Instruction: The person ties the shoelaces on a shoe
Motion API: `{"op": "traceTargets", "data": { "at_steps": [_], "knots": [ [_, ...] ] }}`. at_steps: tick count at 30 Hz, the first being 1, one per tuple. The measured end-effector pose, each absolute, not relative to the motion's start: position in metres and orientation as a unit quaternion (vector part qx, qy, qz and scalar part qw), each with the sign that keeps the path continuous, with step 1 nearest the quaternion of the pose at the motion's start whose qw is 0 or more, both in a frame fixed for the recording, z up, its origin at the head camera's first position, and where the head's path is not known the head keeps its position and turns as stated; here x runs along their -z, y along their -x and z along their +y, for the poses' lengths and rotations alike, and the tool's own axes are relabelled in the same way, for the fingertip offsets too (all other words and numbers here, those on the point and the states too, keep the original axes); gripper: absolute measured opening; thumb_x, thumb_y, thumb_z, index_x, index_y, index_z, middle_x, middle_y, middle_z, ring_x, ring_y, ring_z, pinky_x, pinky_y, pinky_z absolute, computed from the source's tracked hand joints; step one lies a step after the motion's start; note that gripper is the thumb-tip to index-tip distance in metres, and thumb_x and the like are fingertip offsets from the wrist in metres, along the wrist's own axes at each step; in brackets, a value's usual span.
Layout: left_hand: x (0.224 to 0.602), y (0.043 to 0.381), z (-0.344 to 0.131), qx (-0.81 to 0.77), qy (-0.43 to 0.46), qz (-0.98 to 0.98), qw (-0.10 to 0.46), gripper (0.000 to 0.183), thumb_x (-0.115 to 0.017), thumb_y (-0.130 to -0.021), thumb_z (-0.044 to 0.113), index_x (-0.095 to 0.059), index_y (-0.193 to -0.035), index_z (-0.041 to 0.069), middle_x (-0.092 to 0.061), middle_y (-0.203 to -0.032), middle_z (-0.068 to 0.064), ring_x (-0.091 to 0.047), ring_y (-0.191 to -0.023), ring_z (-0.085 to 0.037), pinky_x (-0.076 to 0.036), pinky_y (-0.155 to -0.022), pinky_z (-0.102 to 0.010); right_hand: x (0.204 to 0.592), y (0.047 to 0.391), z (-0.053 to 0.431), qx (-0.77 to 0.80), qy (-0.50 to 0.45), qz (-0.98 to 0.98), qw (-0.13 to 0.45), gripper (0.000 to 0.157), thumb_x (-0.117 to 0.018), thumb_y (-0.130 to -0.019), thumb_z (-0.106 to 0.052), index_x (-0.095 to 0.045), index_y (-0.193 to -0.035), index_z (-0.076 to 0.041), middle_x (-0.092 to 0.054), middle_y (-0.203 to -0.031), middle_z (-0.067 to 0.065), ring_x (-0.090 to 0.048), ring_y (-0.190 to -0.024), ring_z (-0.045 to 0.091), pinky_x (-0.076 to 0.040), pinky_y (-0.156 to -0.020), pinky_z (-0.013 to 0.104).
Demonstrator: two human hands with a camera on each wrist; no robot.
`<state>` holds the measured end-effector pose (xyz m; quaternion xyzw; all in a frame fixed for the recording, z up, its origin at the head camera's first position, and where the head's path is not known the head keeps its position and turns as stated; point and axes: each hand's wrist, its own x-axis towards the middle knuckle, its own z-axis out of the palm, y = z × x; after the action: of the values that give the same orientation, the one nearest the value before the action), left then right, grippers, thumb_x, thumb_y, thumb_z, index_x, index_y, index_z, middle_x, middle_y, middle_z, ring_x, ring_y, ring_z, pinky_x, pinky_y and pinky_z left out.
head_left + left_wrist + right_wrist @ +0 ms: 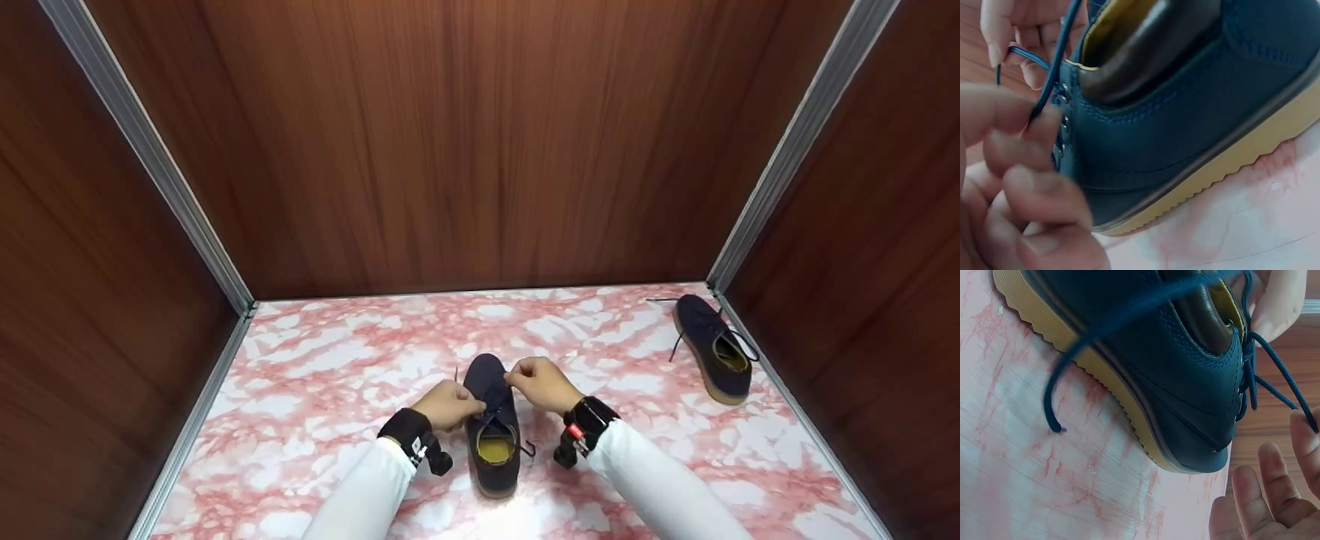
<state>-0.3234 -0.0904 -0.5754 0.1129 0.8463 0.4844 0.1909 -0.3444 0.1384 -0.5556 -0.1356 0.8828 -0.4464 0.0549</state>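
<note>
A dark navy lace-up shoe (496,476) with a yellowish insole and a tan ridged sole stands on the floor, toe pointing away from me. At its left side my left hand (448,405) pinches a strand of blue shoelace (1057,56) between thumb and finger. My right hand (546,384), on the shoe's other side, pinches a lace loop (1279,364) near the eyelets, its other fingers loosely spread. The laces cross in a knot (1249,349) over the tongue. One loose lace end (1050,408) hangs down beside the shoe.
A matching navy shoe (701,341) with untied laces lies near the right wall. Dark wood-grain panels (480,150) with grey metal edging surround the red-and-white marbled surface (337,375) on three sides.
</note>
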Motion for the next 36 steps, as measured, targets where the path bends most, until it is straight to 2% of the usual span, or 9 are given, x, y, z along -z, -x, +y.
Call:
{"op": "traceTargets", "data": {
  "at_steps": [4,8,10,13,16,18,24,31,36],
  "knots": [
    [0.574,0.322,-0.093,-0.478,-0.134,0.843,0.206,0.033,-0.071,-0.096,0.026,-0.077,-0.083,-0.005,-0.050,-0.049,0.008,-0.042,-0.042,-0.003,-0.032,-0.042,-0.018,0.555,0.344,0.138,0.451,0.135,0.881,0.055,0.025,-0.066,-0.096,-0.021,-0.074,-0.083,0.000,-0.048,-0.065,-0.009,-0.043,-0.060,0.008,-0.035,-0.056,0.023],
    [0.575,0.324,-0.093,-0.487,-0.110,0.853,0.154,0.030,-0.073,-0.094,0.025,-0.073,-0.086,-0.004,-0.052,-0.056,0.009,-0.046,-0.046,-0.005,-0.037,-0.045,-0.019,0.556,0.344,0.137,0.451,0.137,0.880,0.056,0.026,-0.066,-0.096,-0.020,-0.074,-0.082,0.000,-0.048,-0.064,-0.010,-0.043,-0.060,0.008,-0.035,-0.056,0.023],
    [0.576,0.325,-0.092,-0.506,-0.101,0.847,0.124,0.023,-0.074,-0.094,0.021,-0.071,-0.092,-0.001,-0.058,-0.065,0.007,-0.053,-0.052,-0.008,-0.041,-0.048,-0.019,0.555,0.344,0.137,0.451,0.136,0.880,0.056,0.026,-0.066,-0.095,-0.020,-0.074,-0.083,0.001,-0.047,-0.063,-0.010,-0.043,-0.059,0.008,-0.035,-0.056,0.023],
    [0.577,0.325,-0.090,-0.529,-0.112,0.835,0.103,0.016,-0.072,-0.096,0.014,-0.072,-0.104,0.000,-0.071,-0.079,-0.003,-0.068,-0.065,-0.021,-0.047,-0.055,-0.019,0.555,0.345,0.138,0.450,0.132,0.881,0.056,0.027,-0.066,-0.095,-0.020,-0.074,-0.083,0.003,-0.045,-0.062,-0.010,-0.041,-0.059,0.008,-0.033,-0.055,0.023],
    [0.577,0.325,-0.087,-0.519,-0.135,0.839,0.098,0.020,-0.071,-0.096,0.013,-0.074,-0.110,-0.001,-0.076,-0.090,-0.013,-0.075,-0.079,-0.033,-0.050,-0.060,-0.019,0.554,0.344,0.138,0.450,0.126,0.882,0.057,0.028,-0.067,-0.095,-0.021,-0.075,-0.083,0.003,-0.045,-0.061,-0.011,-0.039,-0.059,0.008,-0.032,-0.055,0.023],
    [0.577,0.325,-0.086,-0.512,-0.145,0.841,0.101,0.022,-0.072,-0.094,0.014,-0.074,-0.111,-0.001,-0.077,-0.091,-0.015,-0.075,-0.078,-0.030,-0.051,-0.061,-0.020,0.553,0.344,0.138,0.451,0.122,0.883,0.056,0.027,-0.067,-0.095,-0.021,-0.076,-0.082,0.002,-0.045,-0.060,-0.011,-0.039,-0.059,0.009,-0.032,-0.056,0.023],
    [0.577,0.326,-0.085,-0.505,-0.149,0.844,0.106,0.036,-0.082,-0.085,0.020,-0.073,-0.112,-0.002,-0.076,-0.093,-0.009,-0.064,-0.078,-0.007,-0.052,-0.069,-0.019,0.551,0.347,0.135,0.448,0.123,0.884,0.052,0.028,-0.068,-0.095,-0.021,-0.075,-0.079,0.000,-0.042,-0.059,-0.011,-0.038,-0.058,0.009,-0.031,-0.055,0.024],
    [0.577,0.326,-0.080,-0.491,-0.154,0.852,0.095,0.041,-0.086,-0.083,0.022,-0.074,-0.113,-0.002,-0.076,-0.092,-0.009,-0.063,-0.078,-0.006,-0.052,-0.071,-0.019,0.550,0.352,0.132,0.435,0.122,0.891,0.042,0.029,-0.069,-0.096,-0.024,-0.076,-0.076,-0.004,-0.042,-0.059,-0.011,-0.039,-0.060,0.008,-0.030,-0.055,0.022],
    [0.578,0.325,-0.077,-0.477,-0.147,0.862,0.089,0.038,-0.084,-0.084,0.027,-0.076,-0.110,0.001,-0.075,-0.090,-0.005,-0.062,-0.077,-0.005,-0.051,-0.071,-0.019,0.550,0.354,0.134,0.435,0.124,0.890,0.044,0.027,-0.067,-0.099,-0.024,-0.081,-0.083,-0.008,-0.056,-0.069,-0.009,-0.042,-0.066,0.009,-0.033,-0.061,0.024]
  ]
}}
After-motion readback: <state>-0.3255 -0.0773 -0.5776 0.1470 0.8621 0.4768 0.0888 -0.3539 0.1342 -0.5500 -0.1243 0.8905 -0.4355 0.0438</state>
